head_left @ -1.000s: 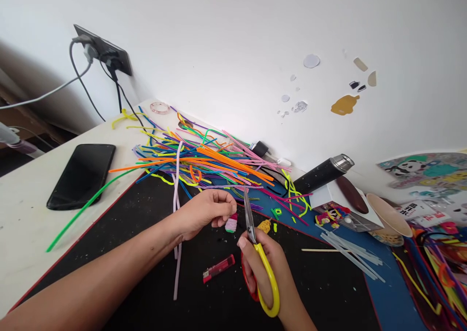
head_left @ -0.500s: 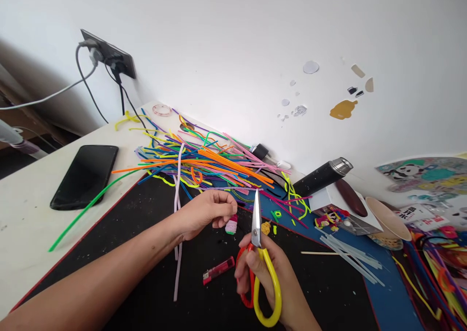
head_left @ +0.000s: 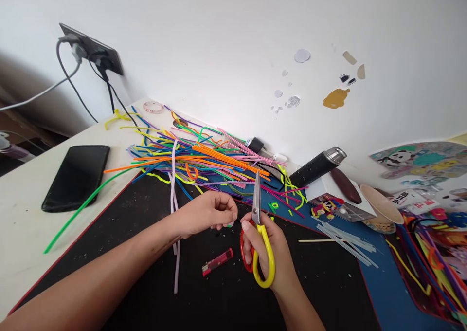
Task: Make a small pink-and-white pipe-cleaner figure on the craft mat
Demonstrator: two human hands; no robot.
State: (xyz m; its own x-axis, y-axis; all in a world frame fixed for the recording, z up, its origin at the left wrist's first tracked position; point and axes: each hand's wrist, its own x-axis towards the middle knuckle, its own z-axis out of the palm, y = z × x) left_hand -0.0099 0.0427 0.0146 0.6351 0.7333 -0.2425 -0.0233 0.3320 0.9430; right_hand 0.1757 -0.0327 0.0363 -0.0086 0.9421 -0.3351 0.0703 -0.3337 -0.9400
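Note:
My right hand (head_left: 268, 246) holds scissors (head_left: 264, 258) with one red and one yellow handle, their blades together and pointing up. My left hand (head_left: 221, 210) is curled, thumb against the fingers, just left of the blades; what it may pinch is too small to make out. A bit of green and pink shows beneath its fingers, mostly hidden. Below both hands a pink lighter (head_left: 218, 262) lies on the black mat (head_left: 146, 272). Pale lilac pipe cleaners (head_left: 177, 272) run under my left wrist.
A pile of coloured pipe cleaners (head_left: 204, 156) lies along the wall. The phone (head_left: 76, 177) is at the left, with a green pipe cleaner (head_left: 83, 206) beside it. A black flask (head_left: 317, 168), translucent sticks (head_left: 346, 243) and a bowl (head_left: 381, 204) are at the right.
The view has shifted slightly. My right hand has moved up with the scissors, nearer my left hand. The pink and green piece under my left hand is now mostly covered.

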